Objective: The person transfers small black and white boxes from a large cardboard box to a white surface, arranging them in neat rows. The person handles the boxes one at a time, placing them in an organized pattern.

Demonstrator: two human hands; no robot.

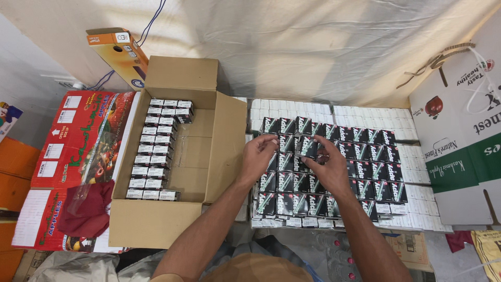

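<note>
Rows of small black boxes [365,156] lie packed on a layer of white boxes [365,112] in front of me. My left hand [257,155] rests on the left edge of the black rows, fingers curled around a stack of the small boxes. My right hand [326,162] presses on the same stack from the right, fingertips near one raised black box [308,147]. To the left stands an open brown carton [209,156] with two columns of the same small boxes [156,151] stacked along its left side.
A red fruit carton [78,151] with a dark red cloth [86,209] lies left of the brown carton. An orange box [120,52] leans at the back. A white and green fruit carton [464,136] stands at the right. White fabric covers the background.
</note>
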